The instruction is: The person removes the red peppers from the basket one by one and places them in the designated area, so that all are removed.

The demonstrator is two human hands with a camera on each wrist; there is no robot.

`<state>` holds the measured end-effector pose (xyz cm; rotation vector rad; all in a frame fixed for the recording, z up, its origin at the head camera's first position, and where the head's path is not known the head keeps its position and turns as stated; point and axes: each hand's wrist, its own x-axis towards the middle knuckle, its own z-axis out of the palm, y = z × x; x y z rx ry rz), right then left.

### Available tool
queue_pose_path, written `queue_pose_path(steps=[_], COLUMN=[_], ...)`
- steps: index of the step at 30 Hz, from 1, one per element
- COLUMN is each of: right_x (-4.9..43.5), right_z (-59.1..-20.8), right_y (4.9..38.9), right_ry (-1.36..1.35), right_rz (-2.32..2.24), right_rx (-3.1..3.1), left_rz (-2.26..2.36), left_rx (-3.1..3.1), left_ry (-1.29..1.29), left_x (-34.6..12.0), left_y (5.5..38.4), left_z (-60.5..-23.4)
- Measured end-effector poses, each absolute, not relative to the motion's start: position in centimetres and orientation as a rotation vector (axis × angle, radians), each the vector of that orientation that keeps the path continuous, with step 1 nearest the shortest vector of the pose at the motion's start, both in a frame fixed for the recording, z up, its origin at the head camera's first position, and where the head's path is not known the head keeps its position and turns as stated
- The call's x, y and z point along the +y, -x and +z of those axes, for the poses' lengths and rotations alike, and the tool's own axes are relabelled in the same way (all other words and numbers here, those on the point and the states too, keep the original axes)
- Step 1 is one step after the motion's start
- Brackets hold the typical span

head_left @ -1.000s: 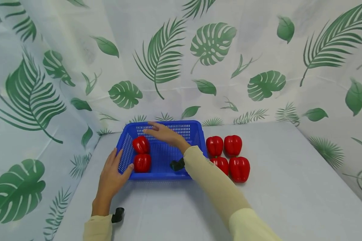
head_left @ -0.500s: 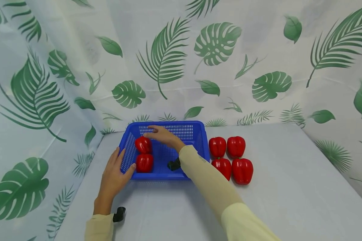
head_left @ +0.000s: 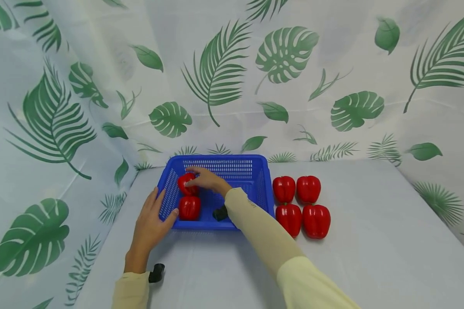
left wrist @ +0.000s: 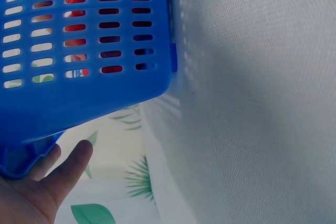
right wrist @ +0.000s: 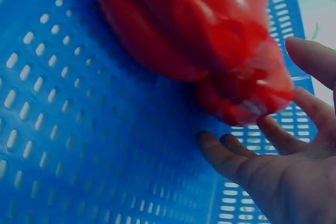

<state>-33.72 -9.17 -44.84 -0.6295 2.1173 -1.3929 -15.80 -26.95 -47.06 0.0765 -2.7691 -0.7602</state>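
Note:
A blue plastic basket (head_left: pixel 206 225) with slotted walls holds two red bell peppers at its left end. Around the far pepper (head_left: pixel 182 182) my right hand (head_left: pixel 206 179) reaches from the right, with its thumb over the front and fingers behind. In the right wrist view, the fingertips come against the far pepper's end, while the thumb stands a little apart. The near pepper (head_left: pixel 189 208) sits just in front of it. My left hand (head_left: pixel 154 227) rests at the basket's left front corner with spread fingers; the left wrist view shows the hand (left wrist: pixel 31 198) by the rim.
Several more red bell peppers (head_left: pixel 316 221) stand in two rows on the white table (head_left: pixel 371 249), close to the basket's right side. A leaf-patterned cloth (head_left: pixel 224 86) rises behind and along both sides. A small black camera is strapped to each wrist.
My right hand has come down from over the basket's back to the far pepper, which has tilted slightly. The left hand stays at the corner. The whole head view has shifted a little.

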Motion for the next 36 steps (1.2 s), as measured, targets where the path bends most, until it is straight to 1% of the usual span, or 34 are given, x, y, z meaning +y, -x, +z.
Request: queue_pose_path(steps=[11, 23, 30, 36], right_x=[-9.0, -8.9, -7.9, -6.8], right_z=[-45.6, -45.2, -44.3, -42.5], right_y=[33.7, 33.6, 33.6, 33.7], right_ry=[0.613, 0.582, 0.564, 0.563], right_rz=[-1.374, -1.464, -1.470, -1.479], right_rx=[2.188, 2.168, 2.148, 2.142], left_rz=[-0.781, -0.770, -0.778, -0.779], left_rx=[-2.776, -2.783, -2.790, -2.775], left_ry=[-0.069, -0.069, -0.075, -0.075], left_x=[-26.6, -27.2, -27.2, -26.9], left_y=[15.7, 15.9, 15.9, 15.8], left_z=[-47.1, -46.9, -46.9, -46.8])
